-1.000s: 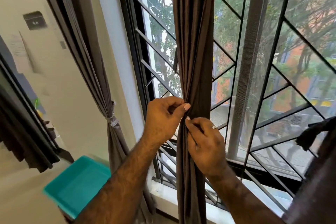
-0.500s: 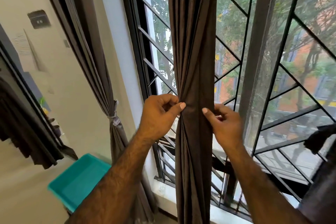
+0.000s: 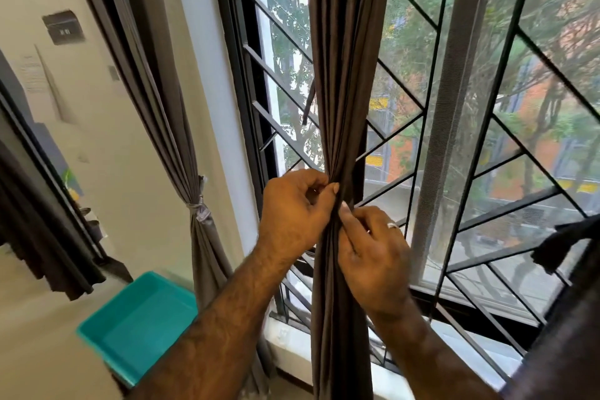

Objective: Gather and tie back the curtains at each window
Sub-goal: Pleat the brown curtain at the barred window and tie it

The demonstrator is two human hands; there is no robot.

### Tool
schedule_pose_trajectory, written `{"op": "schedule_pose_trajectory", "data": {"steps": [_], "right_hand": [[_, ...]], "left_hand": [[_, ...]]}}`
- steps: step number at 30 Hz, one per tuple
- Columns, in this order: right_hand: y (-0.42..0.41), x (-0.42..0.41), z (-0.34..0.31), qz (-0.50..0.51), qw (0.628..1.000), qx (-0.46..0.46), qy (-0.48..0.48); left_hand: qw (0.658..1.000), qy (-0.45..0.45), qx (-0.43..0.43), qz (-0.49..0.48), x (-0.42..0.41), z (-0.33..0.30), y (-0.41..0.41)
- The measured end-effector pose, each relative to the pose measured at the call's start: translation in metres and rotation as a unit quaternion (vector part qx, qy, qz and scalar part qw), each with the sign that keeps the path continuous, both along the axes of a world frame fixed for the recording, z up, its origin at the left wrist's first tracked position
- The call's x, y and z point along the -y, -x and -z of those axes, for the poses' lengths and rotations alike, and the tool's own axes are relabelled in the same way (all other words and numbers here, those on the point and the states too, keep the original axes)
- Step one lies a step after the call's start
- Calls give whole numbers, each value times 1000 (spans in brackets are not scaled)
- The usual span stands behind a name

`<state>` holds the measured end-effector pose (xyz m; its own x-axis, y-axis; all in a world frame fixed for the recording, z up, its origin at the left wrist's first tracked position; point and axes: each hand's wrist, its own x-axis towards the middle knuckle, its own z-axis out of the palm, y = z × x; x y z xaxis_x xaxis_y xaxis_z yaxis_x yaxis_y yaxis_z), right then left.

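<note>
I see the window with its dark grille filling most of the view, and the brown curtain hanging down its middle, already gathered into one narrow bundle. To the left, by the wall, a second curtain is cinched with a pale tie, so I judge that one done. A teal tray sits below it. At the bundle's waist, my left hand has its fingers curled, thumb pressed against the fabric, pinching the folds from the left; my right hand, ring showing, pinches them just beneath from the right, the two nearly touching. I cannot make out a tie band around this curtain, so I reckon the gathering is finished and the tying is under way or not yet secured. Further windows, if any, are out of view.
</note>
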<state>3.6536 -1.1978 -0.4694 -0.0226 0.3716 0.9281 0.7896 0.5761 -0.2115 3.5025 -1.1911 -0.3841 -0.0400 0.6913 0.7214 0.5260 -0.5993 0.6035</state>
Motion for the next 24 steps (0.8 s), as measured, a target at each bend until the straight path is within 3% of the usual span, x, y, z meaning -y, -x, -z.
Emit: {"op": "schedule_pose_trajectory", "data": {"steps": [10, 13, 16, 19, 22, 24], "right_hand": [[-3, 8, 3, -34, 996, 71, 44], [-9, 6, -2, -110, 990, 62, 57], [-14, 9, -16, -183, 972, -104, 103], [-19, -9, -27, -158, 911, -298, 236], [-21, -24, -35, -232, 827, -365, 358], [-18, -21, -40, -263, 821, -377, 338]], "left_hand": [[997, 48, 4, 58, 9, -4, 3], [998, 41, 11, 40, 10, -6, 5], [995, 54, 44, 78, 7, -8, 16], [984, 87, 54, 149, 10, -10, 28], [979, 98, 32, 178, 15, -13, 34], [976, 102, 33, 190, 17, -15, 37]]}}
